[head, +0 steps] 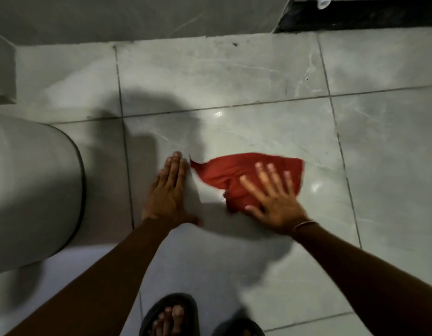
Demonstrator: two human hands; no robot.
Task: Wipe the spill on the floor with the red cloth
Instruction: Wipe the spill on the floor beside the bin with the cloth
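A red cloth (230, 174) lies spread on the grey tiled floor (258, 76). My right hand (273, 197) presses flat on the cloth's near right part, fingers spread; it is motion-blurred. My left hand (167, 192) rests flat on the bare tile just left of the cloth, fingers together, touching no cloth. Wet glints show on the tile beside the cloth (315, 187) and further away (218, 114); the spill's outline is hard to make out.
A white toilet bowl (33, 190) stands close on the left. A grey wall runs along the far edge, with a dark gap and a white pipe (322, 1) at the top right. My sandalled foot (170, 315) is at the bottom edge.
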